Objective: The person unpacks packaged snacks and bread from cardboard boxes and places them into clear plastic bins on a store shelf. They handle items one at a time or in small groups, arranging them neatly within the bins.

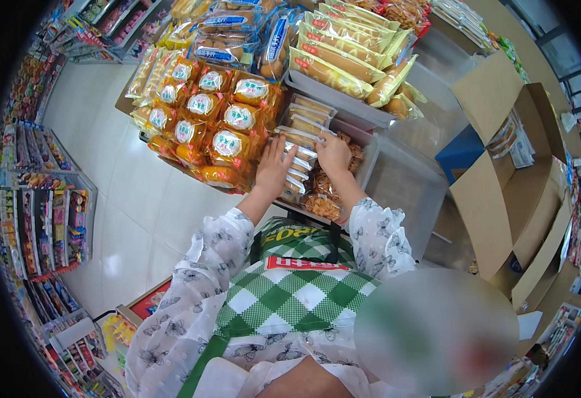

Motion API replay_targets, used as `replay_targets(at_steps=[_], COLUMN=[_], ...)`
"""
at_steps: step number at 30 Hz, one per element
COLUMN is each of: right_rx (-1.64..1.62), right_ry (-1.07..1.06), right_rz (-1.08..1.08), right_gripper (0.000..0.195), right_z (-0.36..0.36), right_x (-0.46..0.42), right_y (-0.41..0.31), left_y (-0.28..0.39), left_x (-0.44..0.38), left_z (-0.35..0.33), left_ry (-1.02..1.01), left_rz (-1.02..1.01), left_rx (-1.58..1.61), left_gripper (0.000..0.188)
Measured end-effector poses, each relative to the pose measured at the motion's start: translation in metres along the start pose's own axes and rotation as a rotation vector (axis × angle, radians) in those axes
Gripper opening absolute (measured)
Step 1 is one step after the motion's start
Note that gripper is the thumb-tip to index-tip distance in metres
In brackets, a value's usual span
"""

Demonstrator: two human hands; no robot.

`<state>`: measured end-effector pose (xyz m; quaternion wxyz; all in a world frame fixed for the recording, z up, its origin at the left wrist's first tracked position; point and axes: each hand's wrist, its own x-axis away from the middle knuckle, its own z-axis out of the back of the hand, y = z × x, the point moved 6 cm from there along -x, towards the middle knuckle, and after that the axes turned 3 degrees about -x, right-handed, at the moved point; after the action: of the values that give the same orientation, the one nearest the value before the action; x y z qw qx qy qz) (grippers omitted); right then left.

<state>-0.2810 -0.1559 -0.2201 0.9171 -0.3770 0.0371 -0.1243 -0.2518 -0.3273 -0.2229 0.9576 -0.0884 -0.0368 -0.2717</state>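
Observation:
Both of my hands are over a row of clear-wrapped pastries (304, 124) in a plastic bin (368, 164). My left hand (273, 166) lies with spread fingers along the left side of the row, touching the wrappers. At the row's right side, my right hand (334, 153) has bent fingers at the edge of a wrapped pastry; whether it grips that pastry is unclear. Bagged brown crunchy snacks (322, 206) lie in the bin beside the row, partly under my right hand. Orange-wrapped round cakes (227, 143) are stacked just left of my left hand.
Long yellow-wrapped breads (338, 62) fill a raised tray beyond the bin, beside blue-wrapped breads (225, 52). An open cardboard box (529, 199) with packets inside stands at right, near a blue box (462, 153). Store shelves (47, 224) line the left side.

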Motion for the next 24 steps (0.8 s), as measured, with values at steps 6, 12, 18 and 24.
replay_targets(at_steps=[6, 12, 18, 24], right_rx=[-0.012, -0.229, -0.541, -0.582], right_ry=[0.148, 0.242, -0.135, -0.161], right_rz=[0.002, -0.002, -0.213, -0.277], right_gripper=[0.016, 0.08, 0.117, 0.113], right_z=[0.012, -0.021, -0.023, -0.032], right_x=[0.011, -0.01, -0.049, -0.064], right_y=[0.012, 0.035, 0.048, 0.045], left_y=[-0.007, 0.012, 0.029, 0.008], left_x=[0.008, 0.034, 0.099, 0.112], left_z=[0.008, 0.045, 0.031, -0.062], left_ry=[0.268, 0.362, 0.323, -0.102], left_rz=[-0.095, -0.054, 0.164, 0.639], left_rx=[0.248, 0.332, 0.489, 1.371], left_gripper=[0.068, 0.05, 0.092, 0.088])
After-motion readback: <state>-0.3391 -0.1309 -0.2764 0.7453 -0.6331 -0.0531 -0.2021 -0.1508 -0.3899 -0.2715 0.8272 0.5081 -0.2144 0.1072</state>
